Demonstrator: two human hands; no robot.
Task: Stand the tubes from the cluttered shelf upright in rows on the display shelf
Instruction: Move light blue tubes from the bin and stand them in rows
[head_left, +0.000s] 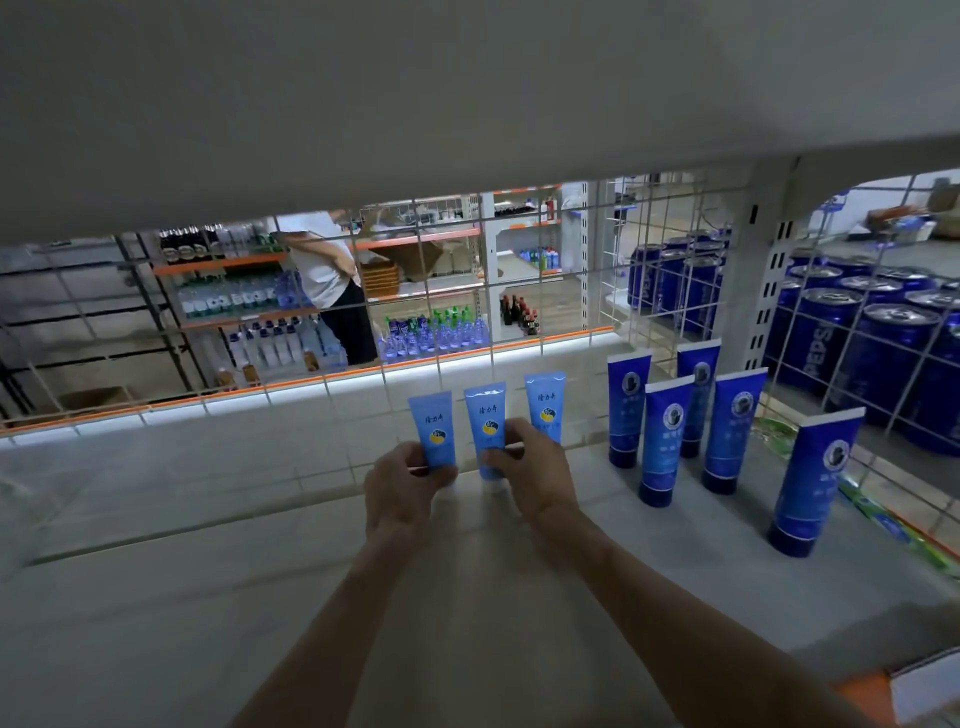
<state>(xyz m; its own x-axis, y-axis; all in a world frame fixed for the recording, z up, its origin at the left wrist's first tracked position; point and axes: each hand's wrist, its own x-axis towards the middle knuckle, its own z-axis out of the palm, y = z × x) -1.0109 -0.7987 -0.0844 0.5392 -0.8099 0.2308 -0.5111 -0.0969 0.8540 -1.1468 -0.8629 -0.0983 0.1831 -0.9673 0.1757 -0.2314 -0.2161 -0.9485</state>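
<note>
Three light blue tubes stand upright, caps down, near the back of the white display shelf (218, 530). My left hand (402, 491) pinches the lower part of the left tube (434, 428). My right hand (532, 470) grips the middle tube (485, 421) near its cap. The third light tube (545, 402) stands free just to the right. Further right, several dark blue tubes (667, 441) stand upright in two rows, and the largest one (815, 483) is nearest me.
A wire grid (363, 338) closes the back of the shelf, and another grid on the right separates it from blue Pepsi cans (826, 343). A person stands beyond the grid among shelves of bottles. A green packet (883, 519) lies at the right edge.
</note>
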